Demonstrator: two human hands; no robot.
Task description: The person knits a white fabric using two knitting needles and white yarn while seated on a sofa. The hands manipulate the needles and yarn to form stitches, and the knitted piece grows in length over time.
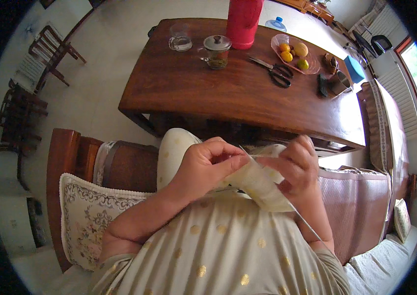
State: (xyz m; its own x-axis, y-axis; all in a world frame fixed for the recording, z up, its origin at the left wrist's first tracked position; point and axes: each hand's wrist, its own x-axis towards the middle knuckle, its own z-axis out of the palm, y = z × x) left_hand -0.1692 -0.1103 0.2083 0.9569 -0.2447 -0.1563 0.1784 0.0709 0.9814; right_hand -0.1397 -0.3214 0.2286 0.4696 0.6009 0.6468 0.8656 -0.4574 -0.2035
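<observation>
A pale yellow strip of what looks like knitted fabric point(263, 188) hangs in front of my belly, over my lap. Along its edge runs a thin, straight knitting needle point(308, 224), slanting from my left fingertips down past my right forearm. My left hand point(206, 160) pinches the fabric's upper end and the needle between thumb and forefinger. Raised beside the strip, my right hand point(298, 167) has its fingers curled and is blurred. A fine pale strand or second needle crosses between the hands. What the right fingers grip is hidden.
Before my knees stands a dark wooden table point(193, 96). On it are black-handled scissors point(280, 73), a lidded glass cup point(217, 53), a glass mug point(181, 42), a red cylinder point(244, 24), a fruit dish point(313, 66) and a metal cup point(340, 83). A patterned cushion point(94, 217) lies left.
</observation>
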